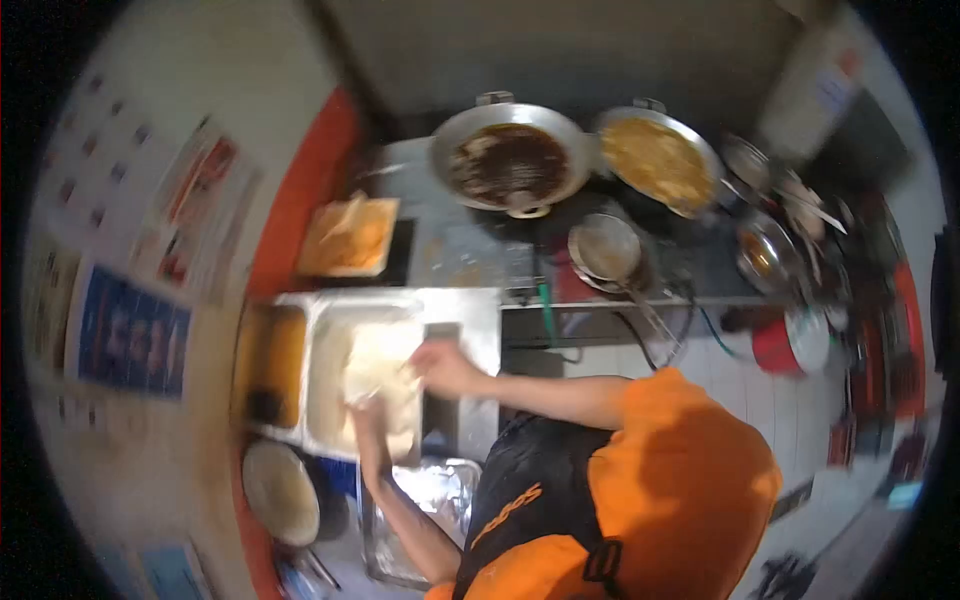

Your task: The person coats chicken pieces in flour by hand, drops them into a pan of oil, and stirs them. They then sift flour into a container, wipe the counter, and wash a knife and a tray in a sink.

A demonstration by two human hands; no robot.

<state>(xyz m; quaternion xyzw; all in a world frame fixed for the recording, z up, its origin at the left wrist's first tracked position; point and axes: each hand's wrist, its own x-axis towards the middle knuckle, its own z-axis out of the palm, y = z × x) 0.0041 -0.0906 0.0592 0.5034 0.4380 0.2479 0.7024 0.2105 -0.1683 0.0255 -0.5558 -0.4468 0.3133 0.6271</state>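
My left hand [369, 416] is over a deep steel pan [320, 375] of pale, flour-like powder [385, 350]. Its fingers are blurred by motion and partly lost against the powder, so their grip cannot be made out. At the pan's right rim, my right hand [440, 367] has its fingers drawn together, pointing over the powder. Whatever they may hold is too blurred to name. Below the pan, under my left forearm, lies a shiny metal tray [425, 500].
Behind stand a wok of dark oil [520, 155] and a wok of golden frying food [655, 160]. A strainer [605, 248] rests on the stove edge. A tray of orange food [350, 237] sits upper left, a pale bowl [281, 493] lower left, a red bucket [785, 340] at right.
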